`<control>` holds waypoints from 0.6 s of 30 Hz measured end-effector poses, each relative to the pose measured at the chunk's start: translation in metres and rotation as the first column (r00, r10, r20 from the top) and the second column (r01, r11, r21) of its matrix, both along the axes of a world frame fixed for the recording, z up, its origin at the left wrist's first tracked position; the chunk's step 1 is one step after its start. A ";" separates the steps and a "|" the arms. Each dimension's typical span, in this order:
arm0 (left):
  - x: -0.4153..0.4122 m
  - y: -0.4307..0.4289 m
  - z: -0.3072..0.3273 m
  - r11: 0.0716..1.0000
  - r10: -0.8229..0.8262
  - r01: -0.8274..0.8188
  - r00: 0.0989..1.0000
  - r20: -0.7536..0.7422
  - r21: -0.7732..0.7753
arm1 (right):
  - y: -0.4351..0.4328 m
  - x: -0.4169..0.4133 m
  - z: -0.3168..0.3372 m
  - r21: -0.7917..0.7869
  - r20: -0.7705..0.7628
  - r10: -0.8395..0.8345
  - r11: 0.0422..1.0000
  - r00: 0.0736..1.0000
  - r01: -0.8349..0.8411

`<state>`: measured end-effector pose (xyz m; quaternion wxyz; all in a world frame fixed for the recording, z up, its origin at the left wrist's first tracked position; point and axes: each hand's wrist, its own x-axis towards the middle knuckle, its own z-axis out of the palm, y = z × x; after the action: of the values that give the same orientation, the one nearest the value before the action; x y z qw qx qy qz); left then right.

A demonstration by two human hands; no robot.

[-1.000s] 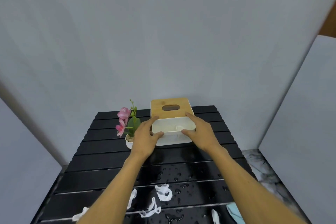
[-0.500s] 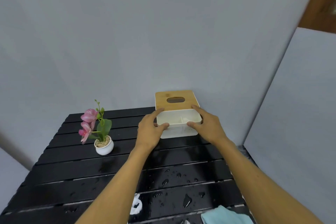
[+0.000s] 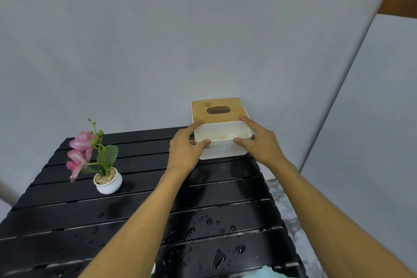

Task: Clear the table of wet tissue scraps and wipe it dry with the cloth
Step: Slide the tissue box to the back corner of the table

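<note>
At the back right corner of the black slatted worktop [image 3: 67, 214], both my hands are on the white plastic tissue box with the bamboo slotted lid [image 3: 222, 128]. Largest first: worktop fills the lower frame, wet, water beads [image 3: 209, 221] scattered across the near slats on the right side. Box is next in size; over the last second it has gone from mid-table, right beside the plant, to the far right corner, close to the grey wall. Front tray compartment looks empty. Small white pot with the pink artificial orchid [image 3: 99, 165] now stands well apart from the box, on the left.

Left hand [image 3: 186, 151] grips the box's left front corner, thumb on the front rim, fingers along the side. Right hand [image 3: 259, 144] mirrors it on the right corner. Both clasp the box; can't tell if it is fully set down or lifted slightly.

Head has tilted up, so the white wet tissue scraps that showed a second ago along the near edge are out of frame now, presumably at the near edge below the view. Only a sliver of the pale blue cloth [image 3: 248, 274] shows at the bottom edge, right of centre.

Judgement: box relocation opens the wet middle for wiping. Actual clearing not started. Next likely: let go, look down, gather scraps, then take the cloth. Risk: damp box base leaves an unwiped patch.
</note>
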<state>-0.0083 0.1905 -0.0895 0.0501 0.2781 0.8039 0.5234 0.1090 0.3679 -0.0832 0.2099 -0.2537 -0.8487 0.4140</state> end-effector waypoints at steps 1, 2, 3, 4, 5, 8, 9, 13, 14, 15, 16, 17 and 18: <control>-0.002 0.002 0.000 1.000 0.001 -0.001 1.000 -0.005 -0.001 | 0.001 -0.002 -0.001 0.006 -0.002 -0.003 1.000 1.000 0.003; -0.003 0.004 0.000 1.000 0.002 -0.002 1.000 -0.010 -0.004 | 0.002 -0.003 -0.002 0.008 -0.008 -0.006 1.000 1.000 0.006; -0.005 0.005 -0.001 1.000 0.002 -0.002 1.000 -0.014 -0.006 | 0.003 -0.004 -0.002 0.007 -0.015 -0.007 1.000 1.000 0.007; -0.006 0.007 -0.002 1.000 0.003 -0.004 1.000 -0.018 -0.005 | 0.006 -0.005 -0.003 0.004 -0.021 -0.007 1.000 1.000 0.007; -0.007 0.008 -0.003 1.000 0.008 -0.008 1.000 -0.022 -0.003 | 0.008 -0.005 -0.003 -0.001 -0.025 -0.005 1.000 1.000 0.005; -0.007 0.011 -0.008 1.000 0.031 -0.030 0.999 -0.035 0.007 | 0.013 -0.007 -0.005 0.005 -0.030 0.005 1.000 1.000 -0.005; -0.007 0.012 -0.008 0.999 0.040 -0.039 0.998 -0.040 0.008 | 0.013 -0.008 -0.006 0.014 -0.030 0.002 1.000 1.000 -0.002; -0.007 0.016 -0.009 0.997 0.078 -0.079 0.996 -0.054 -0.016 | 0.007 -0.011 -0.009 0.010 -0.040 -0.043 0.999 0.998 0.043; -0.006 0.017 -0.008 0.996 0.081 -0.083 0.995 -0.054 -0.039 | 0.006 -0.011 -0.008 0.022 -0.027 -0.055 0.998 0.998 0.056; -0.004 0.017 -0.007 0.994 0.077 -0.082 0.995 -0.059 -0.075 | 0.004 -0.011 -0.005 0.049 0.002 -0.067 0.997 0.998 0.067; -0.002 0.017 -0.003 0.990 0.069 -0.076 0.995 -0.067 -0.119 | 0.002 -0.010 -0.001 0.092 0.051 -0.078 0.993 0.996 0.073; 0.000 0.016 0.001 0.984 0.058 -0.069 0.996 -0.073 -0.164 | 0.000 -0.008 0.004 0.151 0.114 -0.089 0.986 0.990 0.071; 0.002 0.013 0.007 0.978 0.047 -0.061 0.996 -0.074 -0.200 | -0.003 -0.006 0.010 0.210 0.171 -0.097 0.976 0.981 0.060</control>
<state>-0.0062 0.2035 -0.0823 0.0361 0.2676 0.8614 0.4303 0.1034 0.3648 -0.0732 0.1735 -0.3006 -0.8913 0.2917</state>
